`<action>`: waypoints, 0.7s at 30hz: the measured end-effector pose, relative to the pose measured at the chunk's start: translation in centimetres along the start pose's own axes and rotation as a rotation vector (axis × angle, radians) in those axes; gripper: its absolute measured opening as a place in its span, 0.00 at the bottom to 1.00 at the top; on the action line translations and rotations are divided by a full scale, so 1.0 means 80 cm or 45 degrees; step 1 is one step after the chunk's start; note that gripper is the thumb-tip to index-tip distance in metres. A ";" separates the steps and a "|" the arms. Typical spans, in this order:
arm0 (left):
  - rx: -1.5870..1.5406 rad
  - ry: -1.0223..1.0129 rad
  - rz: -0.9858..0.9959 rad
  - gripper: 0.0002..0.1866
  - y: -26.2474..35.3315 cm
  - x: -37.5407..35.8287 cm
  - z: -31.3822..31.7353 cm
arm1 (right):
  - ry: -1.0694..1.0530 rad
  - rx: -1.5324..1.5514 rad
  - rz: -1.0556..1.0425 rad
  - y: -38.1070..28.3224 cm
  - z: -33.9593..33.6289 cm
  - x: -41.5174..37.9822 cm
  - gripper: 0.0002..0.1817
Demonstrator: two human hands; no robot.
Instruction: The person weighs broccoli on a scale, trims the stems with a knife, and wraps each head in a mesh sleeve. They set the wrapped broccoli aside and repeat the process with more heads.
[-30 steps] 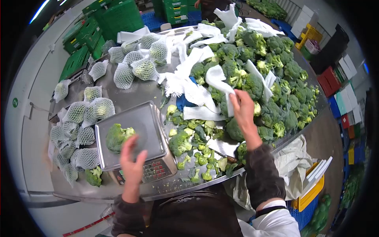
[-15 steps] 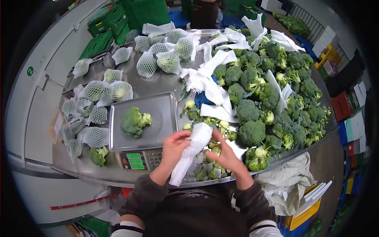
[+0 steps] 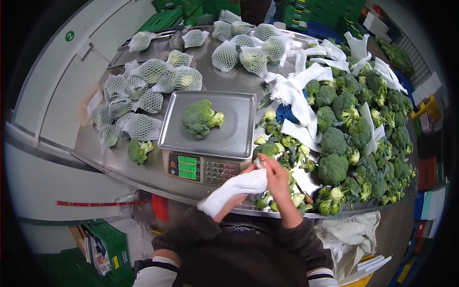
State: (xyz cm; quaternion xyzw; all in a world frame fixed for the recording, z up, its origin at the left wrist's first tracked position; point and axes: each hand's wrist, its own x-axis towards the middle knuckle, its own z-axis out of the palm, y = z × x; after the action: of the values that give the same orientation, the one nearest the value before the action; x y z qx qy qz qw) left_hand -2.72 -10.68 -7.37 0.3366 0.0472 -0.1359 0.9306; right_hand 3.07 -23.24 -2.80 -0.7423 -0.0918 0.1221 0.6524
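Note:
A white foam mesh sleeve (image 3: 234,191) stretches across my left hand (image 3: 233,206), covering most of its fingers, and its far end hangs by my left forearm. My right hand (image 3: 278,178) pinches the narrow tip of the sleeve between thumb and fingers, just in front of the scale's keypad. One broccoli head (image 3: 198,119) lies on its side on the steel pan of the scale (image 3: 167,136), with its stem pointing right. Green digits glow on the scale's display (image 3: 187,167). Trimmed broccoli stem pieces (image 3: 287,146) lie beyond my right hand.
Net-wrapped broccoli heads (image 3: 153,71) are grouped at the left and back. An unwrapped broccoli head (image 3: 139,151) sits left of the scale. To the right are a large broccoli pile (image 3: 349,129) and loose white sleeves (image 3: 299,95). A knife handle (image 3: 308,197) shows near the front edge.
The sleeve has swung lower and now lies over my left hand, nearer my body. My right hand has closed on its tip. The camera view has shifted left.

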 end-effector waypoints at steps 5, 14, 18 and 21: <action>0.348 0.449 0.324 0.10 0.037 -0.017 0.031 | 0.223 -0.596 -0.738 -0.021 0.024 0.007 0.13; -0.465 0.562 0.323 0.11 0.170 -0.052 -0.053 | -0.572 0.949 0.944 -0.030 0.109 -0.021 0.23; -0.273 0.468 -0.253 0.25 0.150 -0.095 -0.073 | -0.814 1.004 0.852 -0.043 0.095 0.038 0.21; 0.179 0.349 -0.400 0.25 0.137 -0.116 -0.089 | -0.854 1.130 0.712 -0.045 0.097 0.073 0.23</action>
State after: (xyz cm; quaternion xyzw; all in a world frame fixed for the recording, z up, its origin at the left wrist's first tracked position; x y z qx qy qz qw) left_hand -8.44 4.00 -4.45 0.4045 0.2154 -0.2350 0.8571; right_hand 6.37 -13.73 -0.48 -0.3177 -0.0343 0.5412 0.7778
